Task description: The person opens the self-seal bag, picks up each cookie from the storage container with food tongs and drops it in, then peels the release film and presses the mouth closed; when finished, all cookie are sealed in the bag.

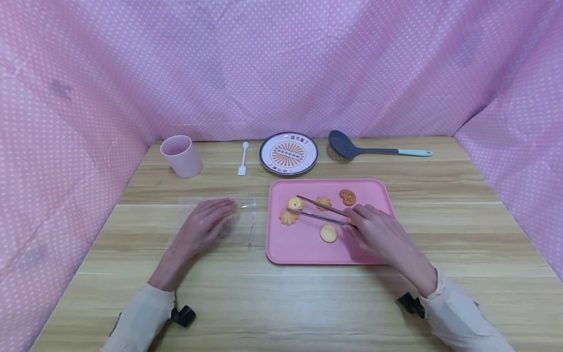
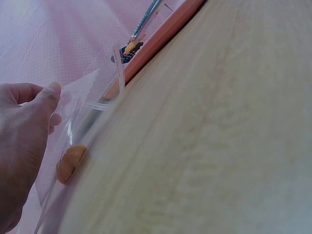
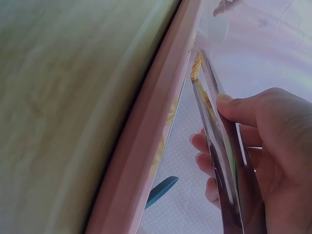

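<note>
My left hand [image 1: 204, 225] [image 2: 24, 141] pinches the film of a clear bag [image 1: 242, 230] [image 2: 73, 122] between thumb and fingers, its mouth facing the tray. A brown piece [image 2: 72, 165] shows inside the bag in the left wrist view. Metal tongs [image 1: 323, 219] [image 3: 224, 151] are gripped in my right hand [image 1: 378, 232] [image 3: 278, 131], with a cookie [image 1: 295, 203] [image 3: 196, 66] between their tips over the left of the pink tray [image 1: 299, 252]. On the tray lie flower-shaped cookies [image 1: 288, 218], a round cookie [image 1: 328, 233] and a pretzel [image 1: 347, 197]; one more piece is partly hidden by my right hand.
Along the back of the wooden table [image 1: 286, 303] stand a pink cup [image 1: 184, 159], a small white spatula-like stick [image 1: 243, 159], a patterned plate [image 1: 288, 153] and a dark skimmer [image 1: 345, 145] with a mint handle end. Pink dotted cloth surrounds the back and sides.
</note>
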A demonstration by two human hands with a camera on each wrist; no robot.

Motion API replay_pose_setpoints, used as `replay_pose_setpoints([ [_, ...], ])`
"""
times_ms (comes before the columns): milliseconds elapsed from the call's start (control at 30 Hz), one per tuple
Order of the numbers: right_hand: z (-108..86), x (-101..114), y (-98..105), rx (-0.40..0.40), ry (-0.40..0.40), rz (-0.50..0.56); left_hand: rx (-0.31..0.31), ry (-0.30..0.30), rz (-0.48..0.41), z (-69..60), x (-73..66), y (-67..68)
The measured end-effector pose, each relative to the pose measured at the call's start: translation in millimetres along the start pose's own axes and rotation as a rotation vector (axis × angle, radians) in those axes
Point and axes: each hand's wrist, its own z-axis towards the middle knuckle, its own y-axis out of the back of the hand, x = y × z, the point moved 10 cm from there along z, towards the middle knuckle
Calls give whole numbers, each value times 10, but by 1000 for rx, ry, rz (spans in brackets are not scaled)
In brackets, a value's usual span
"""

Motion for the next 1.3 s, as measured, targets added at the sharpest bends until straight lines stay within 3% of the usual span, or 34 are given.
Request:
replay_pose_setpoints([
  [200,56,58,-42,31,-2,5,-7,-17,-1,-5,-1,-2],
  [600,180,249,-75,-7,73,-9,-6,-12,-3,-9,7,-3],
  [933,318,404,-170,30,85,-15,-5,-12,2,2,11,-2],
  [1300,454,611,-246,-4,157,11,-39,-37,-19,8,-18,27],
])
